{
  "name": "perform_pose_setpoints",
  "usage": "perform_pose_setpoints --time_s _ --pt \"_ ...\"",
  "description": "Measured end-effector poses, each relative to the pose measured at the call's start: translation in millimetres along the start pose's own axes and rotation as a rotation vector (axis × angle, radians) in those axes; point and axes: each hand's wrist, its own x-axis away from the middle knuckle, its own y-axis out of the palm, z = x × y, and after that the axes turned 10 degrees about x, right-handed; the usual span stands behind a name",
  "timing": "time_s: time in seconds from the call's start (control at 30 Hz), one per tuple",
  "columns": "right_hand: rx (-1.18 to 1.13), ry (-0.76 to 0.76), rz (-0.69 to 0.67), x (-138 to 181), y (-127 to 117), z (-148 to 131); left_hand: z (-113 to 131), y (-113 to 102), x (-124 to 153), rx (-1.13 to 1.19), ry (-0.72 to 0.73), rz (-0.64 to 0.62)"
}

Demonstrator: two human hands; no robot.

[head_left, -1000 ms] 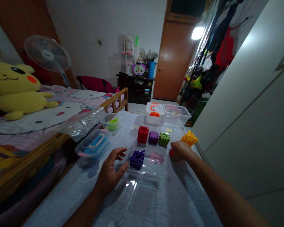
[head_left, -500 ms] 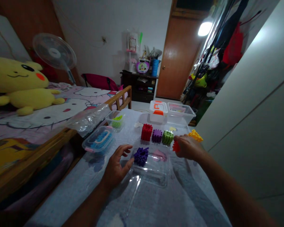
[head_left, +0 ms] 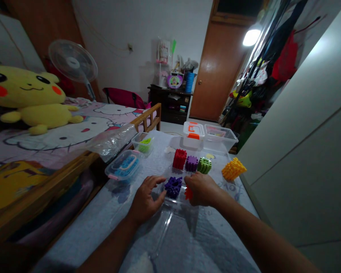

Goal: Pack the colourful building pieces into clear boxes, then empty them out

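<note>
My left hand (head_left: 147, 200) is open, its fingers and thumb curved around the left side of a dark purple notched block (head_left: 173, 187). That block rests over a clear plastic tray (head_left: 177, 205). On the block's right, my right hand (head_left: 204, 189) is closed on an orange-red notched piece (head_left: 188, 193), mostly covered by the fingers. Behind the tray stand a red cube (head_left: 179, 159), a smaller purple cube (head_left: 191, 163) and a green cube (head_left: 204, 165) in a row. Further right sits a yellow notched block (head_left: 233, 169).
A lidded box with blue pieces (head_left: 124, 166) and an open tub with lime-green pieces (head_left: 143, 144) line the table's left side. At the far end are a white box with orange clips (head_left: 193, 135) and a clear bin (head_left: 220, 137). A wooden bed rail (head_left: 82, 167) borders the left.
My right hand has moved left, from beside the green cube to the dark purple block, carrying the orange-red piece. The yellow block is now fully exposed. The view has shifted slightly.
</note>
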Motion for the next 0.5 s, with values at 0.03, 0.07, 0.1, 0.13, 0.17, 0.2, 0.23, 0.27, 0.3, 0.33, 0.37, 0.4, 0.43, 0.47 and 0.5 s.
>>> perform_pose_setpoints --time_s 0.03,0.07,0.1,0.13,0.17,0.2,0.23,0.27,0.3,0.33,0.37,0.4,0.43,0.47,0.5 --pt "0.014 -0.015 -0.007 -2.0 1.5 -0.8 -0.3 0.2 -0.1 -0.008 0.011 0.004" --pt "0.025 -0.026 -0.018 -3.9 2.7 -1.6 -0.7 0.3 -0.2 -0.016 0.018 0.005" --pt "0.032 -0.035 -0.026 -5.8 4.0 -2.6 -1.0 0.3 -0.2 -0.022 0.023 0.006" --pt "0.036 -0.041 -0.033 -7.7 5.5 -3.8 -1.1 0.3 -0.3 -0.026 0.029 0.005" --pt "0.039 -0.044 -0.038 -9.4 7.3 -4.9 -1.0 0.2 -0.3 -0.029 0.034 0.001" --pt "0.043 -0.047 -0.038 -11.0 9.3 -6.1 -0.6 0.1 -0.5 -0.031 0.038 -0.001" --pt "0.045 -0.048 -0.031 -12.4 11.7 -7.3 0.0 0.0 -0.7 -0.034 0.040 -0.005" --pt "0.046 -0.046 -0.023 -13.6 14.1 -8.3 0.7 0.0 -1.0 -0.037 0.041 -0.008" --pt "0.043 -0.039 -0.017 -14.6 16.6 -9.2 1.5 -0.1 -1.4 -0.041 0.043 -0.011" --pt "0.036 -0.030 -0.011 -15.3 18.7 -9.8 2.2 -0.1 -1.8 -0.044 0.043 -0.013" --pt "0.024 -0.021 -0.003 -15.8 20.2 -10.0 2.6 0.0 -2.0 -0.047 0.046 -0.013" --pt "0.002 -0.016 -0.003 -16.0 21.0 -9.8 2.7 0.1 -2.2 -0.047 0.052 -0.012" --pt "-0.024 -0.015 -0.009 -15.8 20.7 -9.0 2.6 0.1 -2.3 -0.046 0.059 -0.009" --pt "-0.051 -0.020 -0.017 -15.1 19.2 -7.5 2.1 0.2 -2.2 -0.044 0.065 -0.007" --pt "-0.082 -0.032 -0.031 -14.0 16.7 -5.2 1.6 0.3 -2.1 -0.042 0.071 -0.006"
